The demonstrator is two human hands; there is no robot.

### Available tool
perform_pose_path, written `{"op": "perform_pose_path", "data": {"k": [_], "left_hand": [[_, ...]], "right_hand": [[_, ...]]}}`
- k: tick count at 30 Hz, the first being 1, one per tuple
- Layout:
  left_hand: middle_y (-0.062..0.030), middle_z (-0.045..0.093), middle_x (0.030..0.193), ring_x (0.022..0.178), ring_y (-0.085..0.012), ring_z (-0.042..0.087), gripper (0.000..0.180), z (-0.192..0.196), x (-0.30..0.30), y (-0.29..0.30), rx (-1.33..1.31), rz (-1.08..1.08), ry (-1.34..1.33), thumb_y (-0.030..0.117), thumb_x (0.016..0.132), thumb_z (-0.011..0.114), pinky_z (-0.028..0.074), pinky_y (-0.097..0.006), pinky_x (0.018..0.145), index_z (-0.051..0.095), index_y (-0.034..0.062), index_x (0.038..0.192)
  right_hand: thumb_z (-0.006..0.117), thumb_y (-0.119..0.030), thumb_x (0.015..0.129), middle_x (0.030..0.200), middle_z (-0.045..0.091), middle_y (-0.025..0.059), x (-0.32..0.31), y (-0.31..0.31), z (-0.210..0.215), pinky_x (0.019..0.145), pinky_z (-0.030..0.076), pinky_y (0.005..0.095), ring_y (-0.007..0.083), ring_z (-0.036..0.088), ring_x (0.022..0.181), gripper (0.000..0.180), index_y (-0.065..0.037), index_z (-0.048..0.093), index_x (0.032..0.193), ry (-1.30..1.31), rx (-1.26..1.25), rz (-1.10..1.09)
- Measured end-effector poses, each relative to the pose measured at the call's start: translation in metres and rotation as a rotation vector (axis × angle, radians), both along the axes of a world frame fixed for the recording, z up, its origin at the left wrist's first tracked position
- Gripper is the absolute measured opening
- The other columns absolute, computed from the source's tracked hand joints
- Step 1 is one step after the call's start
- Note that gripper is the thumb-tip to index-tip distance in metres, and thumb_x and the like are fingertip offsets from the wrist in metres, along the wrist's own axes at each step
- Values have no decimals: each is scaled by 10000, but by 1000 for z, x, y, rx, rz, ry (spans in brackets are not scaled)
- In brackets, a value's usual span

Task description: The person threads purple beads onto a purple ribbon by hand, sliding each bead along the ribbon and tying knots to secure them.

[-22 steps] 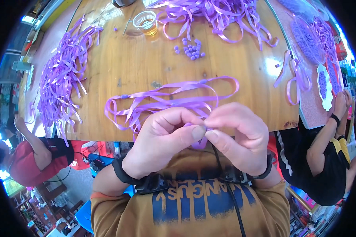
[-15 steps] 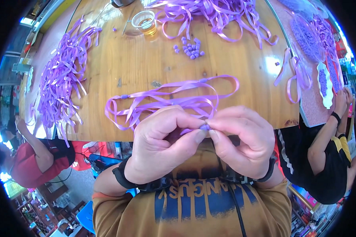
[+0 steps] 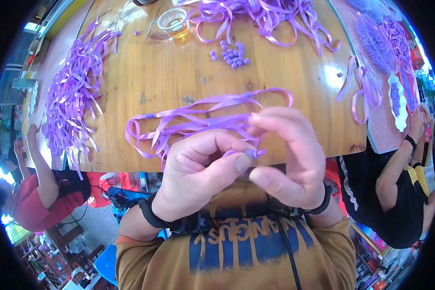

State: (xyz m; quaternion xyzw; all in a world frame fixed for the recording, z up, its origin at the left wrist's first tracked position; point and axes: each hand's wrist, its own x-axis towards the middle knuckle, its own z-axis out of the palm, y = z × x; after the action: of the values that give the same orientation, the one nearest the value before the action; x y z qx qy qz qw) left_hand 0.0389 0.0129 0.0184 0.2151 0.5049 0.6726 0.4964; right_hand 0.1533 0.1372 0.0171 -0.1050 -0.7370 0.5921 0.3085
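My left hand (image 3: 198,171) is closed in a pinch in front of my chest. Between its thumb and forefinger sits a purple bead (image 3: 252,153), and a short ribbon end (image 3: 261,152) pokes out to the right of it. Just beside that, my right hand (image 3: 297,157) is open, thumb and fingers apart and nothing between them. Beyond both hands, loops of purple ribbon (image 3: 217,103) lie on the wooden table (image 3: 179,77), with a bead (image 3: 149,116) threaded on at the left. My left hand hides part of these loops.
Several loose purple beads (image 3: 234,59) lie farther back, near a clear plastic cup (image 3: 173,23) of amber liquid. Ribbon heaps lie at the far edge (image 3: 275,19) and at the left (image 3: 77,87). People sit on both sides; a white tray (image 3: 396,104) stands at the right.
My right hand has let go of the bead and ribbon end, its fingers spreading up and away. My left hand keeps its pinch. At the left, a neighbour's arms have shifted.
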Motion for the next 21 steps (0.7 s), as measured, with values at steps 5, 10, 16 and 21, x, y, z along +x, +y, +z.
{"op": "perform_pose_path", "data": {"k": [5,10,16,21], "left_hand": [[1,594,817,710,-38,501,97,-12,-3,-2,77,-109,-71,89,864,589,408,-190,599,617,0,891],[-14,597,799,709,-72,517,129,-12,-5,-6,92,-146,63,117,867,590,418,-221,615,632,-3,889],[-32,599,852,737,-108,517,137,-7,-14,-6,162,-250,332,107,876,561,418,-250,656,620,8,951],[-22,470,849,636,-74,422,293,-2,-30,-33,148,22,-67,47,779,531,353,-195,561,475,-3,1062]], "right_hand": [[645,-64,770,1048,555,149,4,8,-19,835,420,332,244,537,963,322,30,593,1074,46,39,238],[617,-139,813,929,592,137,7,11,-30,824,436,395,247,564,890,211,32,608,936,172,-34,218],[507,-240,904,792,561,99,-5,-13,-17,832,445,415,222,561,757,219,-21,503,890,284,-692,160],[337,-247,948,684,374,4,50,44,37,437,263,264,121,356,510,178,-116,364,830,651,-1259,319]]}}
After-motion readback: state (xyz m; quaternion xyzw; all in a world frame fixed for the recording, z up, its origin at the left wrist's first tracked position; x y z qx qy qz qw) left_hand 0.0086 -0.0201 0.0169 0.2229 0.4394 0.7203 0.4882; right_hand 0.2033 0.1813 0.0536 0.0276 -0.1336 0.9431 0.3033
